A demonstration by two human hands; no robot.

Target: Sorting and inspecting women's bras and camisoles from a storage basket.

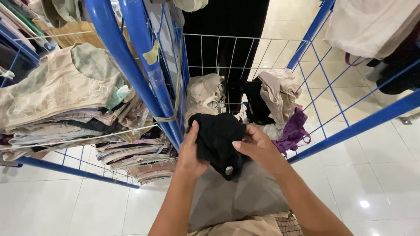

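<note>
Black garment (217, 139): a crumpled dark fabric piece, held in mid-air at frame centre, above a grey cloth (238, 196) that lies below it at 6 o'clock. Left hand (191, 154) grips its left edge, fingers clamped on the fabric with the thumb up over the top. Right hand (257, 146) grips the right edge, fingers pinched together on the cloth. Both forearms enter from 6 o'clock.

Just beyond the garment, at 12 o'clock, a blue wire basket (245, 52) holds loose pieces: a beige one (204, 94) at 11 o'clock, a second black one (256, 105) and a cream one (280, 89) at 1 o'clock, a purple lace one (294, 131) at 3 o'clock, just beside the right hand. At 9 o'clock, well apart, a stack of folded pale garments (65, 105) rests on a blue wire shelf (70, 170). White tiled floor (376, 175) lies beneath.
</note>
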